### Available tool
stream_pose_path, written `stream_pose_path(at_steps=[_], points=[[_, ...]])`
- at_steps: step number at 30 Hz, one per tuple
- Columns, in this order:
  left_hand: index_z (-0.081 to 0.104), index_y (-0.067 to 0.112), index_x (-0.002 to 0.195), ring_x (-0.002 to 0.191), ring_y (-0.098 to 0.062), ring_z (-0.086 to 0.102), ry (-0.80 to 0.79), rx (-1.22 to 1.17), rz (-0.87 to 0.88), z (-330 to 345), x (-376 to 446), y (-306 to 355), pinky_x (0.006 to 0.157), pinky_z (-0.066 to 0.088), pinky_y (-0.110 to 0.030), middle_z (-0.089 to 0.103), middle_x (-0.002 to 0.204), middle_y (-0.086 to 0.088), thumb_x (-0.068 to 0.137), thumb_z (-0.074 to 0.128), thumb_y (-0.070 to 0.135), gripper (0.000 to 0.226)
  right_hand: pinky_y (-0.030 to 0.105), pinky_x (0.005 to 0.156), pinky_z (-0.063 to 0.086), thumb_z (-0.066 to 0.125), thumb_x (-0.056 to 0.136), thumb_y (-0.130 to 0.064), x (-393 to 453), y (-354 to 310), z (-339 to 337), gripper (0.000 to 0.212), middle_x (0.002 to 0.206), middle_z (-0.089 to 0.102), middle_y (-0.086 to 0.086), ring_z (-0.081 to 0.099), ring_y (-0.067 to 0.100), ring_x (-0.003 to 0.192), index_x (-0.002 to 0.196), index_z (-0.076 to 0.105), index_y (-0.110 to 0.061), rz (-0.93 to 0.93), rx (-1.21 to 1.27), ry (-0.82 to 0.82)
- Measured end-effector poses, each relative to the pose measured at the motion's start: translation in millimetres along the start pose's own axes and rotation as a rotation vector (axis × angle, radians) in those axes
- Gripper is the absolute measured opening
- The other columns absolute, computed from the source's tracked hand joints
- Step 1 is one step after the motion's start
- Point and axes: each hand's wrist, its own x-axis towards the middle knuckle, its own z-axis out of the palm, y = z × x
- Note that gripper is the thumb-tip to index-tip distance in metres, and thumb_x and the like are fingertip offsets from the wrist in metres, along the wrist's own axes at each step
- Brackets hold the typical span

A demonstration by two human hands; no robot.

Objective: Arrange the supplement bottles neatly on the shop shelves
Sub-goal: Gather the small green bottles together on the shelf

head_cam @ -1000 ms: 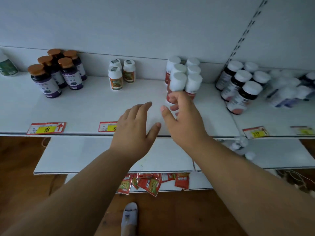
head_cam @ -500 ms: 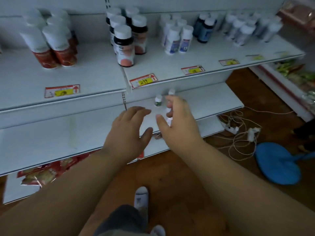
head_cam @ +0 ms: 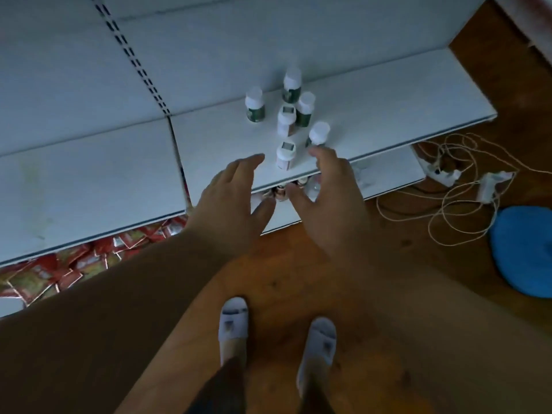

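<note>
Nearest, two white-socked feet [head_cam: 233, 319] stand on the brown wooden floor [head_cam: 388, 234]. Above them the left hand [head_cam: 230, 198] and right hand [head_cam: 328, 204] hover with fingers spread, each grip wide and holding nothing. Between their fingertips, small round white-capped supplement bottles [head_cam: 286, 155] cluster upright at the front of the smooth white shelf [head_cam: 388, 115]. Red sachets [head_cam: 74, 264] lie below left; tangled cord [head_cam: 454, 201] and a blue cushion [head_cam: 522, 249] lie right.
</note>
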Motion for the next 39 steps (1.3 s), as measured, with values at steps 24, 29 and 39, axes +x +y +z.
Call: stream_pose_path(at_steps=[24, 29, 39], points=[[0.017, 0.03, 0.153, 0.141, -0.011, 0.03, 0.03, 0.043, -0.016, 188.6, 112.3, -135.9, 0.106, 0.026, -0.023, 0.028, 0.157, 0.008, 0.087, 0.066, 0.043, 0.084, 0.025, 0.081, 0.055, 0.071, 0.088, -0.018, 148.3, 176.5, 198.8, 0.055, 0.116, 0.061, -0.006, 0.064, 0.012, 0.099, 0.132, 0.041, -0.031, 0.153, 0.568, 0.055], [0.013, 0.037, 0.153, 0.139, 0.005, 0.023, -0.038, -0.193, -0.019, 161.5, 67.3, -115.2, 0.104, 0.025, -0.02, 0.022, 0.156, 0.018, 0.079, 0.039, 0.081, 0.089, 0.044, 0.084, 0.058, 0.055, 0.093, -0.026, 98.1, 148.2, 170.8, 0.017, 0.1, 0.064, 0.01, 0.068, 0.025, 0.096, 0.108, 0.062, -0.022, 0.613, 1.321, -0.19], [0.018, 0.027, 0.154, 0.143, -0.009, 0.022, -0.002, -0.064, -0.151, 38.5, -72.5, 19.1, 0.11, 0.024, -0.031, 0.023, 0.158, 0.005, 0.072, 0.026, 0.092, 0.105, 0.044, 0.07, 0.056, 0.058, 0.097, -0.037, -10.1, 28.9, 14.3, 0.009, 0.088, 0.064, 0.006, 0.066, 0.026, 0.078, 0.099, 0.061, -0.03, 0.34, 1.144, -0.391]])
